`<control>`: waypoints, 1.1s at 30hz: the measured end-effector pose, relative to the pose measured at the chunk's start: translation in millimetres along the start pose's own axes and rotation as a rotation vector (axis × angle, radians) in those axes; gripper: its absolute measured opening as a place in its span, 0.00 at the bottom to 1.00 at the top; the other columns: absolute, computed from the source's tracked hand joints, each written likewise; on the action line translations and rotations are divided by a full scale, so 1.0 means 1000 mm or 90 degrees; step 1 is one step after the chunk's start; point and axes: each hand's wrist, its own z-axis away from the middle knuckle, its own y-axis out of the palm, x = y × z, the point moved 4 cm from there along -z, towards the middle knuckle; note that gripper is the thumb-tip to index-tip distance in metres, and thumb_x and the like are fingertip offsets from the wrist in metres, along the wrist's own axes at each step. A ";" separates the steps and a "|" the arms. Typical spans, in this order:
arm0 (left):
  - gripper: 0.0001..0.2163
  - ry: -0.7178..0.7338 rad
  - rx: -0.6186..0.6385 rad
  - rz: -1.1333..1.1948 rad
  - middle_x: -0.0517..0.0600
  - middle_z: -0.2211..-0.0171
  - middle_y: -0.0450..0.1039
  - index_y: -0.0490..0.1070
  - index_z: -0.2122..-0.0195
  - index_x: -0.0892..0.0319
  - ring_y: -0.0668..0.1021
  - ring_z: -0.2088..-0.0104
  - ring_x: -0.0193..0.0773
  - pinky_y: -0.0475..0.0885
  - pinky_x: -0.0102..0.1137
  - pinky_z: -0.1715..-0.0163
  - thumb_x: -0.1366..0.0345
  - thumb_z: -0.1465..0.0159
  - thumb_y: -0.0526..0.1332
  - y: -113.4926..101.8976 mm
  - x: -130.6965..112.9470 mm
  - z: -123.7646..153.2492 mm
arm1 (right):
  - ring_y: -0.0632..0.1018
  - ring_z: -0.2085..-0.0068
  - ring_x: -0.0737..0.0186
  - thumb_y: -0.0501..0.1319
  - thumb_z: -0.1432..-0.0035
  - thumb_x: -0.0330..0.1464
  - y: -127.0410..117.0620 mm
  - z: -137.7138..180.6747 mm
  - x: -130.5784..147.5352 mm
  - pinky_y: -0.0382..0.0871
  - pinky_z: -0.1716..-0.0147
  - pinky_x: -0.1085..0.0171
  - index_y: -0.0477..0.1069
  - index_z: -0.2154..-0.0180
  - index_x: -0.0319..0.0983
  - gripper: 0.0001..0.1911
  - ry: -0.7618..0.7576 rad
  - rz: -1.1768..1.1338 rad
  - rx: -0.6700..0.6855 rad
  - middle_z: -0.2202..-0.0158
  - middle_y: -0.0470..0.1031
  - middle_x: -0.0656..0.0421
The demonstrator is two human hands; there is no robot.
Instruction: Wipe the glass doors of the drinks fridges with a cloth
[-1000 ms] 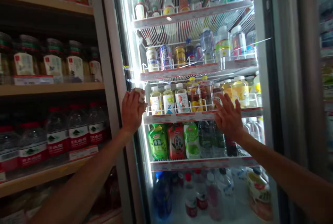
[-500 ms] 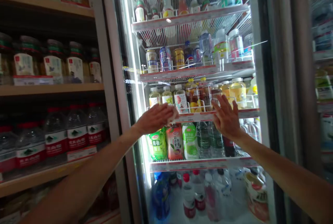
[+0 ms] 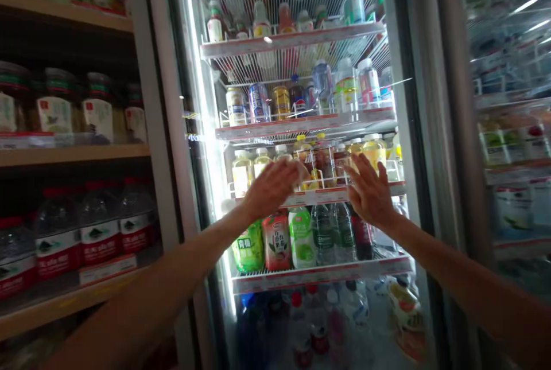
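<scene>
My left hand (image 3: pixel 275 187) lies flat against the glass door (image 3: pixel 318 209) of a lit drinks fridge. Under its fingertips a pale, crumpled cloth or tissue (image 3: pixel 303 172) shows a small edge; most of it is hidden by the hand. To the right, my right hand (image 3: pixel 371 191) is spread open at the glass, holding nothing. Behind both hands, through the glass, stand tea bottles (image 3: pixel 323 160) with yellow caps and, one shelf lower, a green bottle (image 3: pixel 248 248), a red bottle (image 3: pixel 276 240) and a green-and-white bottle (image 3: pixel 302 237).
At the left, a wooden shelf (image 3: pixel 73 155) carries jars and red-capped water bottles (image 3: pixel 100 226). A metal door frame (image 3: pixel 447 106) runs along the right, with another glazed drinks cabinet (image 3: pixel 516 169) beyond it. Cans (image 3: pixel 259 102) stand on an upper fridge shelf.
My left hand has slid to the right across the glass with the cloth, closer to my right hand. My right hand stays in place at the door. The view has turned slightly right.
</scene>
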 end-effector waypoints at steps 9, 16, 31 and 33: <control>0.19 0.008 0.031 0.025 0.52 0.41 0.61 0.57 0.42 0.59 0.58 0.38 0.41 0.52 0.40 0.39 0.63 0.34 0.47 0.023 -0.028 -0.058 | 0.54 0.36 0.56 0.49 0.39 0.32 -0.015 0.000 -0.025 0.47 0.40 0.48 0.53 0.40 0.43 0.25 0.007 0.028 0.019 0.38 0.57 0.52; 0.20 -0.087 0.031 0.042 0.55 0.39 0.57 0.56 0.42 0.61 0.55 0.37 0.47 0.51 0.44 0.39 0.63 0.35 0.49 0.036 -0.048 -0.099 | 0.55 0.36 0.54 0.48 0.39 0.33 -0.031 0.017 -0.063 0.47 0.40 0.47 0.51 0.39 0.42 0.26 0.036 0.065 0.030 0.38 0.56 0.51; 0.18 0.044 0.019 0.161 0.53 0.42 0.62 0.60 0.44 0.62 0.60 0.39 0.46 0.54 0.44 0.40 0.67 0.35 0.48 0.070 -0.142 -0.185 | 0.58 0.37 0.51 0.46 0.39 0.34 -0.070 0.030 -0.121 0.50 0.42 0.44 0.49 0.38 0.42 0.28 0.154 0.131 -0.012 0.38 0.56 0.51; 0.19 -0.089 -0.005 0.146 0.57 0.41 0.59 0.58 0.43 0.65 0.58 0.38 0.50 0.53 0.48 0.41 0.67 0.36 0.49 0.072 -0.143 -0.189 | 0.58 0.37 0.51 0.46 0.39 0.34 -0.074 0.033 -0.125 0.51 0.42 0.44 0.49 0.38 0.42 0.27 0.159 0.134 -0.016 0.38 0.56 0.51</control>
